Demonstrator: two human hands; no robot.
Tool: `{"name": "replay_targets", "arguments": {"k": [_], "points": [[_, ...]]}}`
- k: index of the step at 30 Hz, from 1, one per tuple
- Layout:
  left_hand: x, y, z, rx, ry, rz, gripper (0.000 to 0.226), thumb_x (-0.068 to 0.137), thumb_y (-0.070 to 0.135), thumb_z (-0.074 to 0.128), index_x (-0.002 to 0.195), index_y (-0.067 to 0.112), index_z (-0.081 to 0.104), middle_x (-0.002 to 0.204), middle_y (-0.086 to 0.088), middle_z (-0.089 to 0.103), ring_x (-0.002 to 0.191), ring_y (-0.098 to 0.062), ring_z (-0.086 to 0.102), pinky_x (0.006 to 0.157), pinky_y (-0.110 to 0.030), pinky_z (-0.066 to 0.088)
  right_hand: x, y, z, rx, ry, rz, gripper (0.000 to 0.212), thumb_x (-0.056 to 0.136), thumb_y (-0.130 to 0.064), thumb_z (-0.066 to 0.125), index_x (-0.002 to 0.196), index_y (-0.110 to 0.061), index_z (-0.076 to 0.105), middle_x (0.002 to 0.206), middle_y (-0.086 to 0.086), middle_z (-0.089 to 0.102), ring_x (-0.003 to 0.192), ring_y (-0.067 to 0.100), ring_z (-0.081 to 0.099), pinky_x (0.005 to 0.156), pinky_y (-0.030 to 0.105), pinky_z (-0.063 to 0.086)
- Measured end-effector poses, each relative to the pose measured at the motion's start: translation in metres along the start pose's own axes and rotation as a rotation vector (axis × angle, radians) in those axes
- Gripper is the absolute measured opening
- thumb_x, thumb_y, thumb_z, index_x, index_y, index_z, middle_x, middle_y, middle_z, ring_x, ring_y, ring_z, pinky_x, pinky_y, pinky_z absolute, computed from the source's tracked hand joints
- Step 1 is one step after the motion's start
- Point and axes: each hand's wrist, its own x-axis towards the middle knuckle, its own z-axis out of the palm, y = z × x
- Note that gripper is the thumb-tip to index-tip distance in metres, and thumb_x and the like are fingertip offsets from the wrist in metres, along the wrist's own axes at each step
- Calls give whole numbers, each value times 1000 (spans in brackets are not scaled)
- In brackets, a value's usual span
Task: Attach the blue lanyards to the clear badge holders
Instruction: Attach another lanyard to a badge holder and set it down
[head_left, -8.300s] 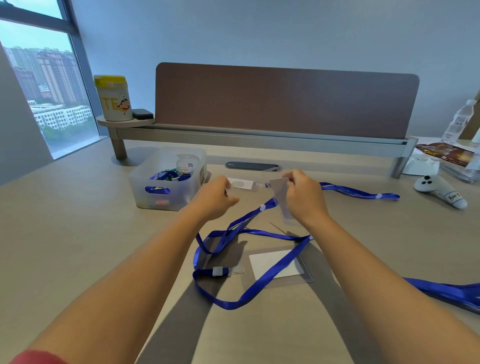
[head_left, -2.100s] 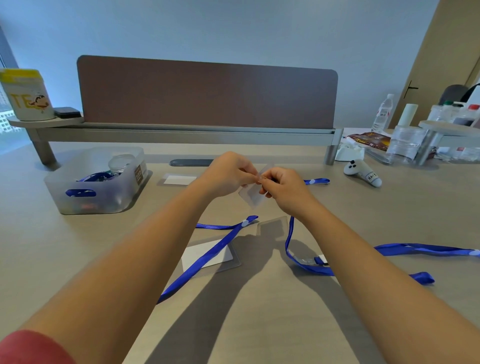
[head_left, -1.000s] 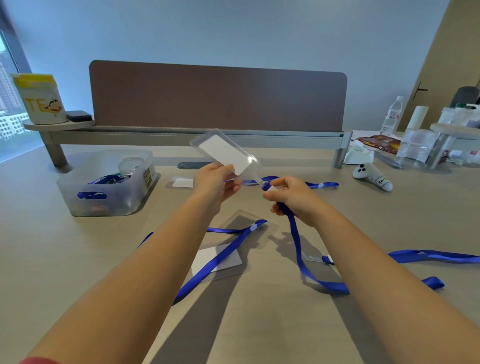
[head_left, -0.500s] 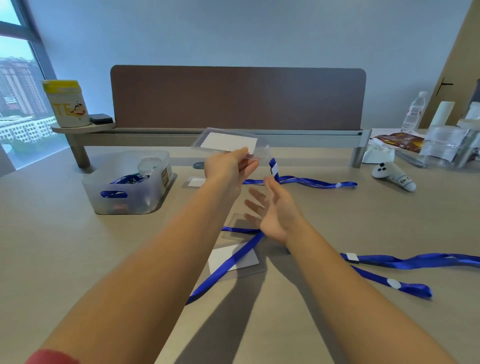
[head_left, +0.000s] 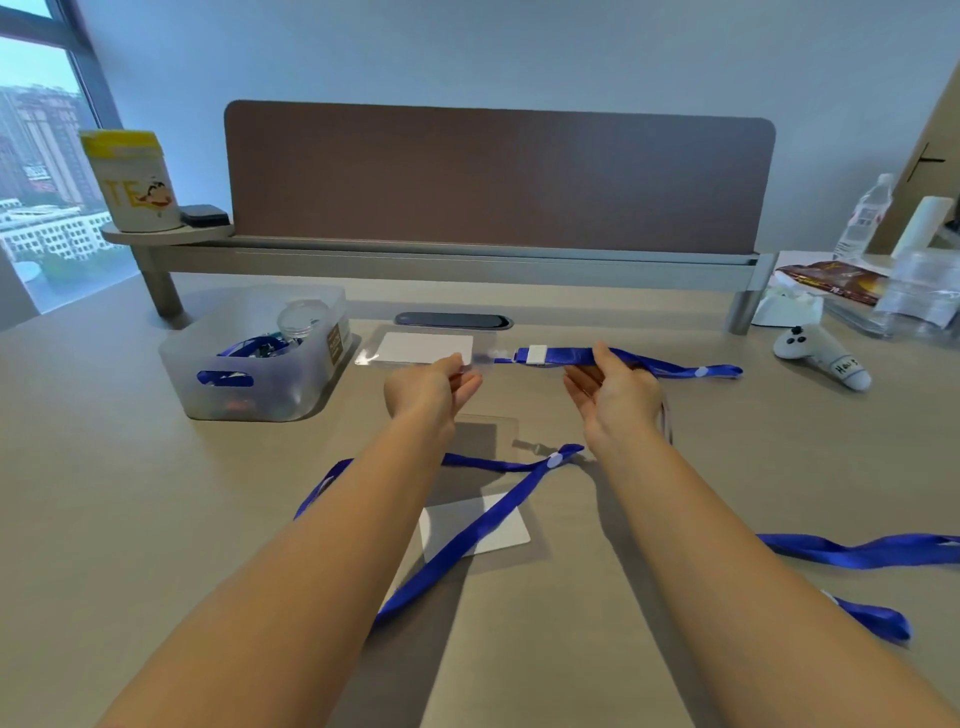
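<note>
I see the left hand pinching the near edge of a clear badge holder, held flat and raised above the surface. The right hand pinches a blue lanyard just beside its white clip, fingers half spread below the strap. Holder and lanyard appear joined at the clear tab between the two hands, though blur prevents confirmation.

Risks, in my judgement: the left-hand grip takes only the holder's edge, so a pull from the right hand could slip the holder free or twist it. If the clip is not fully seated, tension along the strap could part the joint. The strap's tail trails right across the surface and could drag.

The held holder lies just beyond the left fingertips, the clip just left of the right thumb. A second badge holder lies on the surface between the forearms, with another lanyard crossing it. More lanyard shows in the clear bin, far left.
</note>
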Motion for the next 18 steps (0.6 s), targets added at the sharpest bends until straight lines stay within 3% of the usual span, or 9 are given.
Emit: {"name": "replay_targets", "arguments": {"k": [4,8,12,18], "points": [[18,0,-3,68,36,10,21,86,7,59,104,-4,61,74,-8,61,63,-14,63,54,-18,54,15,-4,0,-109,146,-64,25,89,-18,57,64,-15,52,62,0,57,53,10,54,58,21,50],[38,12,1,96,74,41,20,87,5,58,103,-6,60,69,-8,59,60,-14,61,64,-25,56,33,-19,3,-180,262,-101,31,89,-26,55,60,-17,52,60,-1,55,50,9,49,52,19,45],[50,19,13,87,69,55,20,88,5,56,103,-7,60,69,-8,58,60,-14,60,67,-25,55,51,-43,4,-149,362,-191,31,89,-22,53,58,-19,50,60,-2,53,46,8,44,43,18,40],[64,11,28,14,70,-1,16,87,4,58,100,-6,60,67,-8,58,56,-13,59,44,-13,52,69,-69,2,-48,463,-242,32,89,-26,49,58,-20,53,50,-4,49,39,7,44,41,13,40]]}}
